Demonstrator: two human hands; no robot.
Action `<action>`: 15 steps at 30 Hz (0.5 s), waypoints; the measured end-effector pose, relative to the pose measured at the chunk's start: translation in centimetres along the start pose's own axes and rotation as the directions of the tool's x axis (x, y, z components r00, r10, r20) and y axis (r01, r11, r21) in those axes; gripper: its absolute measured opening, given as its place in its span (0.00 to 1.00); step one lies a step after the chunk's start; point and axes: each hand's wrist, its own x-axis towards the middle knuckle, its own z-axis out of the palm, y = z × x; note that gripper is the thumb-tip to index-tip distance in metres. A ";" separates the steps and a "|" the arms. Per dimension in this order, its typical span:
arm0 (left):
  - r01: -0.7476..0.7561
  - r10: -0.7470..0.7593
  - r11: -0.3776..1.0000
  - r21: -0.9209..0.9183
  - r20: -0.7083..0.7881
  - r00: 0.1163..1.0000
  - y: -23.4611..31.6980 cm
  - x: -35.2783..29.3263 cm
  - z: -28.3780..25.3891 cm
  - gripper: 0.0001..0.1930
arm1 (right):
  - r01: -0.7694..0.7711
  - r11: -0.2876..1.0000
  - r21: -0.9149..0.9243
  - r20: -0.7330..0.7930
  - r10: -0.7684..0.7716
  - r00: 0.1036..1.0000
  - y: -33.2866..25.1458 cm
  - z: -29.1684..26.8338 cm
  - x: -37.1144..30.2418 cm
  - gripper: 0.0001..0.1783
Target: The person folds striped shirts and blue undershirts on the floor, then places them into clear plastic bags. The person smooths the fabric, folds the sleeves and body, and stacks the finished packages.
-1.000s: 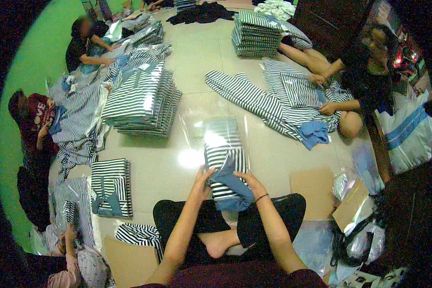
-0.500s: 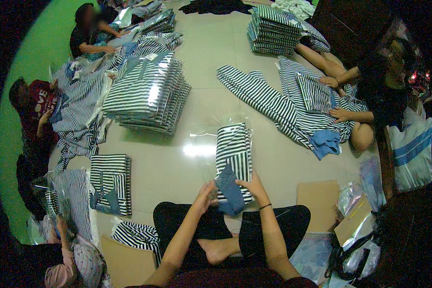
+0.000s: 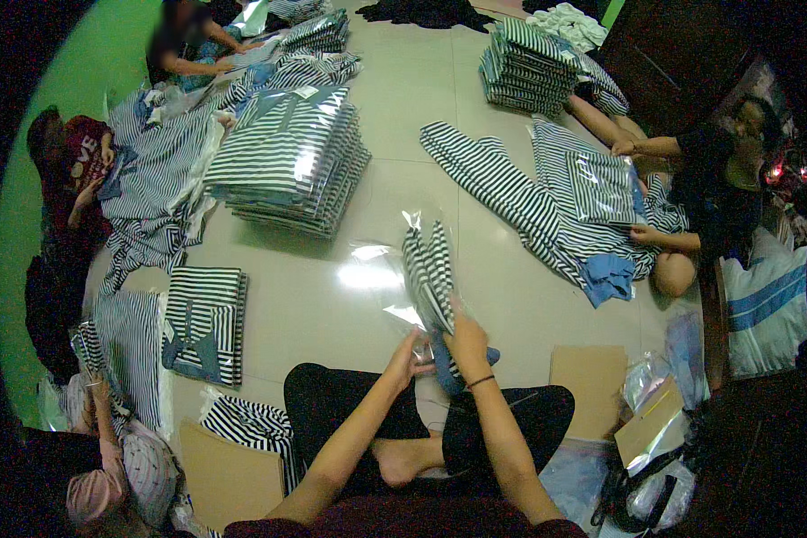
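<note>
Seated packing posture, viewed from above. Nearest, beside the crossed legs (image 3: 336, 417), a brown cardboard sheet (image 3: 233, 475) partly covers a striped garment (image 3: 247, 421). Just beyond the legs, the right hand (image 3: 468, 345) grips a folded striped garment (image 3: 428, 269) with blue trim, tilted and bowed lengthwise inside clear film (image 3: 408, 314). The left hand (image 3: 408, 361) is curled at the film's near edge; whether it pinches cannot be told. Farther out on the tiled floor (image 3: 403, 117) stands a stack of bagged striped garments (image 3: 287, 170).
</note>
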 end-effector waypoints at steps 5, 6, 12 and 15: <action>-0.426 0.807 0.366 0.827 -0.055 0.588 0.2 -0.4 1.6 0.38 | 0.093 0.996 -0.017 -0.101 -0.094 0.990 0.9 1.9 -0.1 0.37; -0.433 0.892 0.029 0.901 0.172 0.418 0.5 -0.9 2.3 0.37 | 0.063 0.998 0.018 -0.093 -0.061 0.994 1.2 2.0 -0.1 0.36; -0.553 0.730 -0.309 0.774 0.566 0.384 4.0 -1.4 6.5 0.28 | 0.109 0.984 0.142 -0.108 -0.094 0.990 2.6 1.9 -0.1 0.31; -0.475 0.706 -0.421 0.773 0.608 0.364 4.5 -0.8 7.9 0.20 | 0.141 0.978 0.155 -0.158 -0.117 0.981 2.8 2.0 -0.1 0.27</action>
